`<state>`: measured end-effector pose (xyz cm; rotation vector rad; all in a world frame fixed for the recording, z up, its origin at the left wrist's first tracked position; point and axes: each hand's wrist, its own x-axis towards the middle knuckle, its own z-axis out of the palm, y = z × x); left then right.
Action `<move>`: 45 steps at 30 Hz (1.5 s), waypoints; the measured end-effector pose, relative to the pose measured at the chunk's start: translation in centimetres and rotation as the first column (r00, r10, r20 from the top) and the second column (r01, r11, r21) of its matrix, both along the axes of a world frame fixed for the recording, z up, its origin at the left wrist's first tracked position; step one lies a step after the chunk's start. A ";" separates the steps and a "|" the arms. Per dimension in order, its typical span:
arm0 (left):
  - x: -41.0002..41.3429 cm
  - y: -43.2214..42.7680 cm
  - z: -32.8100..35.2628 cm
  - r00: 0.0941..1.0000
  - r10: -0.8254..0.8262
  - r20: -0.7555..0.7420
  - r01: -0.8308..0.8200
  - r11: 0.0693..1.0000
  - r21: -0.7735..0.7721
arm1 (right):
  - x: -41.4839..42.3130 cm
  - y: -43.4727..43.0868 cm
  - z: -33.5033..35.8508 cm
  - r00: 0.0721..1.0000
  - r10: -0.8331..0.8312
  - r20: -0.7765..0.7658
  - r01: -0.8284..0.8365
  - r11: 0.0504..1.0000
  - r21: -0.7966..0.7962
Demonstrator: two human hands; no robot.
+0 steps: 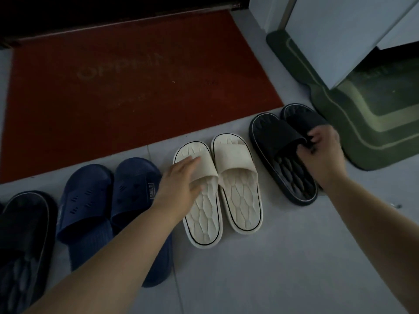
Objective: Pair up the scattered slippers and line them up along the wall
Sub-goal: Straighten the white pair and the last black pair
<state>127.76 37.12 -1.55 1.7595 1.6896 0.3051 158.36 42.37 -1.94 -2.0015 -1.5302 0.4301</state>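
Your left hand [181, 180] lies flat on the cream rubber slide slipper [201, 214] mid-row on the grey tiled floor [294, 257], while your right hand [322, 152] pinches the black slide slipper [301, 120] beside the green mat [374, 118], where a tug could skew its partner [276, 141].

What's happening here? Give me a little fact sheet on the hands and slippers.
left hand: flat on cream pair, on the left slipper's strap
right hand: grips black slipper by its strap
black mate: beside it, on its left
navy pair: side by side, left of cream pair
mats: red mat ahead, green mat at right
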 end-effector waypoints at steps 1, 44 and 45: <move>0.7 0.1 0.0 0.996 -0.079 -0.037 0.079 0.997 -0.003 | 1.0 0.0 -0.2 0.998 -0.064 0.012 0.065 0.996 -0.057; 4.0 1.1 -0.5 0.923 -0.343 -0.173 0.305 0.928 -0.213 | 2.2 1.5 -2.4 0.844 -0.498 -0.197 0.469 0.865 -0.179; 3.9 1.2 -0.4 0.921 -0.349 -0.176 0.308 0.926 -0.219 | 2.1 1.4 -2.4 0.842 -0.503 -0.196 0.473 0.863 -0.178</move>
